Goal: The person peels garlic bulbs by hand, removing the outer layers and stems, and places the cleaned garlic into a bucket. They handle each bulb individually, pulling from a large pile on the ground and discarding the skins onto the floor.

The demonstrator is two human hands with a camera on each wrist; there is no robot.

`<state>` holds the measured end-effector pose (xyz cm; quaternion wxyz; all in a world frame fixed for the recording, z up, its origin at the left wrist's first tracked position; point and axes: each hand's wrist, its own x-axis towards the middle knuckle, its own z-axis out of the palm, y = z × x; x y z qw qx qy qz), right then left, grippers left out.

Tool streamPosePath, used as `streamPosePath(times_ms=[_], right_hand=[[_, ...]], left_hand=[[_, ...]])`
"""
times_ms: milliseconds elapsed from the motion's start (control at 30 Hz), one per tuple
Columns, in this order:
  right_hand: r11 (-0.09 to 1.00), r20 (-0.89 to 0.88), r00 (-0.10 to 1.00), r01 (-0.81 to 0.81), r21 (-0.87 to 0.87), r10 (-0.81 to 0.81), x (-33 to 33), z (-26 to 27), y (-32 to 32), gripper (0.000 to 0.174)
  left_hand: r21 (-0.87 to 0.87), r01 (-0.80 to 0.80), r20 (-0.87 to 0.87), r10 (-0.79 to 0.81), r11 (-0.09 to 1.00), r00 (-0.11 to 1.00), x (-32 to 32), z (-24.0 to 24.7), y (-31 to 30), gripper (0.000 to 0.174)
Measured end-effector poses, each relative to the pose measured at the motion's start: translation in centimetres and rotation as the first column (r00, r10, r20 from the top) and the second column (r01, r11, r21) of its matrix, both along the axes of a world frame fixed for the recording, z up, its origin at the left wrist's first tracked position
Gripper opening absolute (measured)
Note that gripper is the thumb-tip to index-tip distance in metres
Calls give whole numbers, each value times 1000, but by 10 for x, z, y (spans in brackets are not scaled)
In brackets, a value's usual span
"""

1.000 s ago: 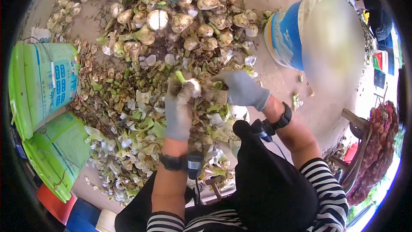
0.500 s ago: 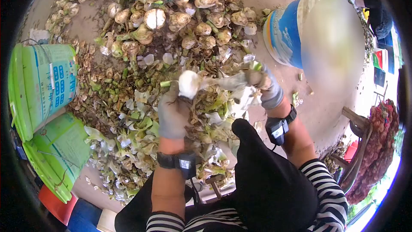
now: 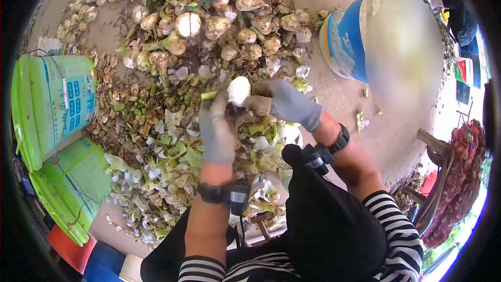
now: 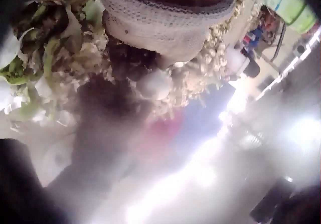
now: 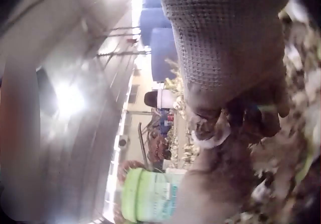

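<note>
while hands (image 3: 216,131) (image 3: 295,106) hold garlic (image 3: 239,91), floor (image 3: 339,96) edging the peelings (image 3: 175,154)

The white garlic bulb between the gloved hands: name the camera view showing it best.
The head view: there the garlic bulb shows bright and largely uncovered between the left hand and right hand. The left wrist view gives a small, blurred pale round; the right wrist view, apparently just a pale sliver.

Label (image 3: 78,91) on green bucket (image 3: 23,109), print unreadable
</note>
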<state>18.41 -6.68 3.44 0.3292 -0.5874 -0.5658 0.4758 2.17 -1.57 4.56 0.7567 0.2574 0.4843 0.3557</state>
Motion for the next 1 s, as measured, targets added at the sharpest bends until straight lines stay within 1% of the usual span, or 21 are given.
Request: streamPosePath(times_ms=[67,100,200,233,267,333,367,400,467,500,600,633,667,700,733,767,800,833,867,933,1000], right_hand=[[952,-377,906,79,-296,-192,-3,14,3,31],[968,-477,850,138,-212,-226,-3,11,-2,28],[903,-520,767,178,-391,-376,9,10,-1,24],[970,-385,903,116,-212,-192,12,5,3,33],[967,-384,901,122,-223,-202,8,5,1,33],[982,-84,980,183,45,-178,-1,6,0,48],[985,120,989,72,158,-91,-1,-8,-2,61],[986,125,988,76,151,-95,-1,-11,0,61],[987,-205,966,149,-54,-157,3,-14,1,65],[932,-455,828,202,-301,-327,6,-1,1,62],[923,-551,757,178,-342,-350,20,-8,0,61],[920,-583,712,275,-281,-391,21,-4,-2,58],[942,-618,716,302,-145,-325,34,-21,-9,58],[899,-640,635,365,-244,-432,44,10,-12,55],[894,-770,525,431,-126,-362,60,29,-17,53],[837,-951,180,534,-119,-250,80,33,-21,56],[839,-992,-95,531,-122,-84,98,46,-28,68],[790,-1000,1,613,17,21,110,62,-25,79],[803,-990,132,584,118,49,109,79,-19,83],[727,-959,157,684,-66,-234,98,79,-14,81],[787,-858,390,616,-27,-335,74,64,-2,61]], left_hand=[[-96,-31,76,39,995,996,-6,-30,-2,26],[-123,-46,70,55,991,996,-5,-34,2,26],[-257,-119,73,143,959,987,-4,-31,9,24],[-203,-88,65,103,975,993,-3,-23,12,24],[-157,-54,53,63,986,997,-2,-20,10,23],[-151,-32,-6,32,988,999,0,-27,4,25],[-36,-23,-54,21,999,998,6,-32,0,27],[77,-4,-96,12,997,995,11,-33,-4,29],[76,162,-87,-155,984,984,4,-26,2,32],[113,171,-70,-164,979,984,3,-20,6,33],[180,209,-199,-172,961,965,4,27,36,33],[383,215,-407,-45,898,912,4,24,51,31],[423,211,-417,-18,881,909,-8,9,74,32],[476,193,-452,51,858,890,-8,11,92,36],[529,177,-481,122,830,868,-9,14,110,39],[549,174,-483,141,817,864,-14,9,131,39],[652,374,-637,208,659,743,-20,-2,151,44],[668,571,-737,315,477,598,-21,-6,164,50],[680,564,-727,330,468,603,-14,1,169,50],[346,809,-928,45,475,370,5,17,169,56],[129,914,-991,9,385,136,20,4,167,68]])
